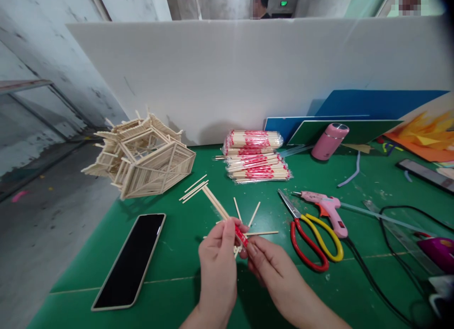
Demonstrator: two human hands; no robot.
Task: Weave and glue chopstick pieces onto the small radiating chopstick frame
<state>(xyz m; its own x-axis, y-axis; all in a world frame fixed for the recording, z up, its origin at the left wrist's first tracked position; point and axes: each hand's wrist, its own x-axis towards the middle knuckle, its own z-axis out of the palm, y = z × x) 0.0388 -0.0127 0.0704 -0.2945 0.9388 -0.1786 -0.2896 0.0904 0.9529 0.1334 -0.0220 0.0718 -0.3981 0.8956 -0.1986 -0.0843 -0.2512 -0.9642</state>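
My left hand (217, 262) and my right hand (268, 265) meet over the green table (170, 277), both pinched on one pair of wooden chopsticks (217, 205) that points away to the upper left. Its red paper wrapper (241, 236) sits at the near end between my fingertips. Several loose wooden sticks (194, 187) lie on the table just beyond my hands. Farther back are stacked packs of wrapped chopsticks (256, 156).
A stick-built model house (142, 156) stands at the left table edge. A black phone (132, 259) lies near left. Red-and-yellow scissors (312, 234), a pink glue gun (328, 209), black cable (390, 253) and pink bottle (329, 140) lie right. A white board (248, 68) walls the back.
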